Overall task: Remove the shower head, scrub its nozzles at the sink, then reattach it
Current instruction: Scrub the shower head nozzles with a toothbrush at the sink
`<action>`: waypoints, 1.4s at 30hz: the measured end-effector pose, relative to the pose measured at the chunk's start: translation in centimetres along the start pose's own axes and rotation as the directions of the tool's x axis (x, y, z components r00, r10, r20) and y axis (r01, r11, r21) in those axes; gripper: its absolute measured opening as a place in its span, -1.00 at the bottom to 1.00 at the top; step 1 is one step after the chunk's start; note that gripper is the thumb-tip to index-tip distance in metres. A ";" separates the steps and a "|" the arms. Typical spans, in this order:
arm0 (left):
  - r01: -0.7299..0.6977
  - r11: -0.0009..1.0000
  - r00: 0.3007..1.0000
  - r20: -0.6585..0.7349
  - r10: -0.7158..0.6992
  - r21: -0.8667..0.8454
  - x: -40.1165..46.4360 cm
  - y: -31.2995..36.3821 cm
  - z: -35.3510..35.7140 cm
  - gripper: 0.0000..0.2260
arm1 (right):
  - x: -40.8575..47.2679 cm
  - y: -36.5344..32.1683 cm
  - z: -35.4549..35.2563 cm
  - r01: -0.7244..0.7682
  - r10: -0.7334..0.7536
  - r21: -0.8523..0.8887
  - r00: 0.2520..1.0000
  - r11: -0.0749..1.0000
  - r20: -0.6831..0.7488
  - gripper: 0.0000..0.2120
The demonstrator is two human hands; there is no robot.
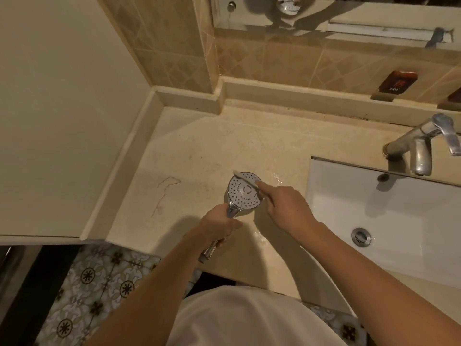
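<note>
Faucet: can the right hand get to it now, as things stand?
Probably yes, but not freely. Nothing stands between the right hand and the faucet; only open counter and basin. However, it holds a brush on the shower head.

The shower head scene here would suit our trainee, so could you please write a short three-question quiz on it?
1. True or false: the shower head is held over the basin.
2. Which hand grips the handle? A) left B) right C) neither
3. Fill in: the right hand presses a white ____ across the nozzle face.

Key
1. False: it is over the counter, left of the basin.
2. A: the left hand is wrapped around the chrome handle.
3. Brush: it looks like a toothbrush, its head at the upper edge of the face.
</note>
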State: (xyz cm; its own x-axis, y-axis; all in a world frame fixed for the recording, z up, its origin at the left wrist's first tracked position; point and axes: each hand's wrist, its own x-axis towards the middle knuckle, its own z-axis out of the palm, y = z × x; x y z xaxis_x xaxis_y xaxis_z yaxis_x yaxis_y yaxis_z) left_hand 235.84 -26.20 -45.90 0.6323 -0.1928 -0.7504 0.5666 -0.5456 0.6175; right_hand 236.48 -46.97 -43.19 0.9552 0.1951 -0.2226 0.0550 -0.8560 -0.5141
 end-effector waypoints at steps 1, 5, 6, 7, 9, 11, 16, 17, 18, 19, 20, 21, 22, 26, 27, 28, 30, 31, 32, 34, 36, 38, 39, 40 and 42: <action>-0.004 1.000 1.000 -0.005 0.004 0.021 0.0 0.0 0.0 -0.84 | 0.2 0.1 -0.3 -0.014 0.014 0.004 1.000 1.000 -0.020 -0.59; -0.010 0.995 0.999 -0.038 0.014 0.100 0.1 0.4 -0.4 -0.74 | -0.8 -0.4 0.0 -0.020 0.020 -0.031 1.000 0.999 0.000 -0.54; -0.017 0.993 0.999 -0.043 0.022 0.116 0.1 0.5 -0.5 -0.72 | -1.3 -0.7 0.4 0.006 -0.004 -0.036 1.000 0.999 0.031 -0.53; -0.024 0.991 0.999 -0.043 0.030 0.133 0.0 0.6 -0.6 -0.70 | -1.9 -1.0 0.8 0.040 -0.038 -0.040 0.997 0.998 0.064 -0.53; -0.017 0.988 0.999 -0.045 0.024 0.151 -0.3 0.8 -0.6 -0.66 | -2.5 -1.1 1.1 0.091 -0.085 -0.062 0.993 0.994 0.086 -0.54; -0.003 0.989 0.999 -0.049 0.010 0.149 -0.7 0.9 -0.6 -0.62 | -2.0 -0.7 0.5 0.062 -0.060 -0.071 0.998 0.996 0.032 -0.56; -0.094 0.989 0.995 0.024 0.092 0.110 -1.5 1.3 -1.3 -0.61 | -1.4 -0.8 -0.6 0.001 -0.003 -0.018 0.995 1.000 -0.100 -0.58; -0.110 0.990 0.994 0.035 0.107 0.092 -1.6 1.3 -1.5 -0.60 | -1.7 -1.3 -0.3 0.035 -0.036 -0.017 0.997 0.999 -0.065 -0.57; -0.116 0.990 0.993 0.039 0.113 0.078 -1.7 1.2 -1.7 -0.59 | -2.3 -1.8 0.3 0.081 -0.081 -0.035 0.997 0.996 -0.011 -0.55; -0.115 0.991 0.993 0.037 0.112 0.070 -1.7 1.1 -2.0 -0.59 | -2.9 -2.4 0.7 0.123 -0.121 -0.059 0.992 0.991 0.035 -0.53; -0.111 0.992 0.993 0.033 0.109 0.067 -1.7 1.1 -2.3 -0.60 | -3.2 -2.7 1.0 0.139 -0.136 -0.072 0.990 0.988 0.048 -0.53; -0.107 0.992 0.994 0.033 0.105 0.065 -1.6 1.1 -2.5 -0.62 | -3.0 -2.7 0.9 0.111 -0.111 -0.059 0.994 0.992 0.019 -0.53; -0.105 0.993 0.994 0.039 0.103 0.061 -1.6 1.0 -2.7 -0.63 | -2.5 -2.4 0.5 0.054 -0.055 -0.021 0.998 0.998 -0.033 -0.54; -0.087 0.994 0.996 0.039 0.085 0.067 -1.6 0.9 -2.9 -0.65 | -1.6 -1.6 -0.4 -0.022 0.029 0.070 0.995 0.997 -0.099 -0.55; -0.081 0.993 0.996 0.034 0.079 0.084 -1.5 0.9 -2.9 -0.66 | -1.9 -1.9 -0.2 0.026 -0.025 0.043 0.999 0.999 -0.029 -0.53; -0.078 0.991 0.997 0.032 0.075 0.105 -1.4 0.9 -2.7 -0.67 | -2.3 -2.2 0.1 0.086 -0.086 0.006 0.994 0.996 0.062 -0.51; -0.082 0.986 0.996 0.031 0.078 0.144 -1.3 0.8 -2.5 -0.66 | -2.8 -2.2 0.5 0.139 -0.129 -0.050 0.978 0.989 0.164 -0.49; -0.086 0.984 0.996 0.036 0.081 0.156 -1.3 0.8 -2.4 -0.65 | -2.5 -1.7 0.4 0.115 -0.107 -0.049 0.984 0.992 0.142 -0.50; -0.089 0.983 0.996 0.041 0.083 0.161 -1.3 0.8 -2.3 -0.63 | -2.0 -1.3 0.0 0.069 -0.066 -0.031 0.993 0.997 0.094 -0.52; -0.094 0.981 0.995 0.046 0.088 0.168 -1.3 0.8 -2.1 -0.62 | -1.5 -0.5 -0.4 0.010 -0.010 0.010 1.000 1.000 -0.019 -0.55; -0.086 0.980 0.996 0.034 0.081 0.180 -1.3 0.8 -1.9 -0.63 | -1.8 -0.4 -0.4 0.038 -0.038 0.006 0.999 0.999 -0.024 -0.54; -0.082 0.978 0.997 0.023 0.079 0.192 -1.2 0.8 -1.8 -0.64 | -3.0 -0.7 0.4 0.125 -0.121 -0.034 0.988 0.992 0.094 -0.53; -0.080 0.977 0.997 0.011 0.079 0.195 -1.2 0.7 -1.9 -0.65 | -3.6 -0.8 0.8 0.153 -0.148 -0.032 0.980 0.988 0.135 -0.55; -0.075 0.978 0.997 -0.003 0.077 0.194 -1.2 0.6 -1.9 -0.67 | -4.1 -0.6 1.1 0.149 -0.147 -0.008 0.981 0.989 0.128 -0.57; -0.069 0.982 0.997 -0.018 0.073 0.177 -1.2 0.3 -2.0 -0.73 | -4.3 0.1 1.2 0.085 -0.087 0.062 0.996 0.995 0.030 -0.62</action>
State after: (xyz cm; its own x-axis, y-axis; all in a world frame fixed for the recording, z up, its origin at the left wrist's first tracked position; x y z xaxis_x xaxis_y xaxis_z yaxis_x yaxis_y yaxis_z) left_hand 236.35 -24.51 -44.33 0.6815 -0.2175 -0.6987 0.4192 -0.6666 0.6164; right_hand 232.05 -47.35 -43.28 0.9376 0.2828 -0.2023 0.1176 -0.8053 -0.5810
